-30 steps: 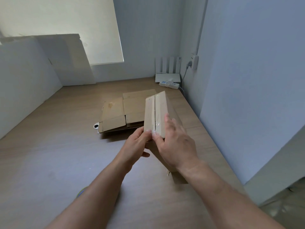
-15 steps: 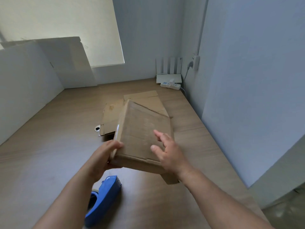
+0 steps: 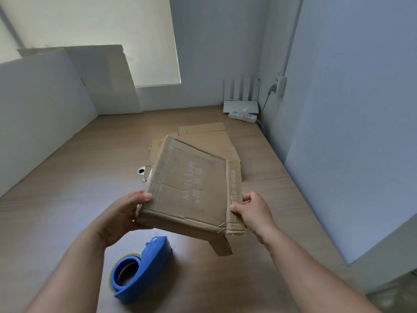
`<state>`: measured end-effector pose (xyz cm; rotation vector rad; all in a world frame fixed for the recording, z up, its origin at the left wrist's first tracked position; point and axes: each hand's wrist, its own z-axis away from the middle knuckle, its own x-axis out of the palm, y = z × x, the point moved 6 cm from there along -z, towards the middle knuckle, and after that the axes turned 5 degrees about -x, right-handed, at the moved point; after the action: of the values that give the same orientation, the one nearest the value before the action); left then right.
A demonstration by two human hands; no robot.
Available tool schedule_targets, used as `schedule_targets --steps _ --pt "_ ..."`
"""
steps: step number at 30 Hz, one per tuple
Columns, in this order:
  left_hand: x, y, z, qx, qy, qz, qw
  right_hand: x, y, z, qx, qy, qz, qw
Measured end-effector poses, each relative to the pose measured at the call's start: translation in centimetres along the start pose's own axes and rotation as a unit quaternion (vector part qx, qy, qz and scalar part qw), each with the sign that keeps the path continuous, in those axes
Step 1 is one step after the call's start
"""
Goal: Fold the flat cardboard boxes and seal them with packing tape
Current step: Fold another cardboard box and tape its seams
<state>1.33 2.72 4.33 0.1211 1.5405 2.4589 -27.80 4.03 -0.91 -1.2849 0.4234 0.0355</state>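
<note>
I hold a folded brown cardboard box (image 3: 191, 188) above the wooden table, its broad printed face turned up toward me. My left hand (image 3: 126, 213) grips its near left corner, thumb on top. My right hand (image 3: 252, 211) grips the near right edge, where a side flap hangs loose below. Clear tape shines along the box's left edge. A blue tape dispenser (image 3: 140, 265) lies on the table just under my left wrist. Behind the box lies a stack of flat cardboard boxes (image 3: 209, 136).
The wooden table (image 3: 67, 177) is hemmed by white walls on the right and white panels on the left and back. A router (image 3: 240, 105) and power strip (image 3: 243, 116) sit in the far right corner. A small round object (image 3: 142, 171) lies left of the stack.
The box turned from standing on edge with its taped seam facing me to lying flat with the broad printed face up. My hands moved apart to its two near corners.
</note>
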Motion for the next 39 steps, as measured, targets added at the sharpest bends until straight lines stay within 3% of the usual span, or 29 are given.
schedule_targets --steps 5,8,10,14,18,20,22,24,28,32,35,39 --pt "3.4 3.8 0.9 0.024 0.049 -0.163 0.985 1.5 2.6 0.0 0.008 0.009 0.156 0.988" --pt "6.2 4.0 0.0 0.039 0.127 -0.284 0.95 2.9 5.5 -0.4 0.088 -0.034 0.033 0.995" --pt "7.9 2.6 -1.1 0.016 0.134 -0.335 0.933 3.0 7.1 0.0 0.147 -0.037 -0.061 0.987" --pt "10.9 0.2 -2.7 -0.033 0.13 -0.392 0.91 2.4 9.4 0.3 0.165 -0.062 -0.078 0.981" --pt "13.4 0.0 -2.7 -0.035 0.146 -0.433 0.889 0.8 6.0 0.0 0.041 -0.029 0.034 0.998" --pt "13.6 0.1 -2.7 -0.032 0.151 -0.44 0.885 0.0 2.3 0.5 -0.048 -0.027 -0.06 0.997" --pt "13.3 0.0 -3.0 -0.015 0.147 -0.446 0.883 0.0 -0.2 1.5 -0.098 -0.078 -0.134 0.983" --pt "12.7 0.0 -3.1 0.02 0.11 -0.415 0.903 0.1 -1.3 2.1 -0.143 -0.11 -0.072 0.981" --pt "10.7 -0.6 -2.1 0.059 0.017 -0.287 0.956 0.2 -1.7 1.6 -0.152 -0.13 -0.06 0.978" --pt "9.7 -1.0 -1.3 0.12 0.079 -0.272 0.951 1.1 -3.0 0.7 -0.197 -0.122 0.018 0.973" --pt "9.5 -1.0 -1.5 0.119 0.117 -0.249 0.954 1.6 -3.2 0.2 -0.198 -0.135 0.037 0.97" --pt "9.9 -0.8 -1.7 0.119 0.119 -0.265 0.949 1.8 -3.3 0.9 -0.263 -0.139 0.191 0.935"
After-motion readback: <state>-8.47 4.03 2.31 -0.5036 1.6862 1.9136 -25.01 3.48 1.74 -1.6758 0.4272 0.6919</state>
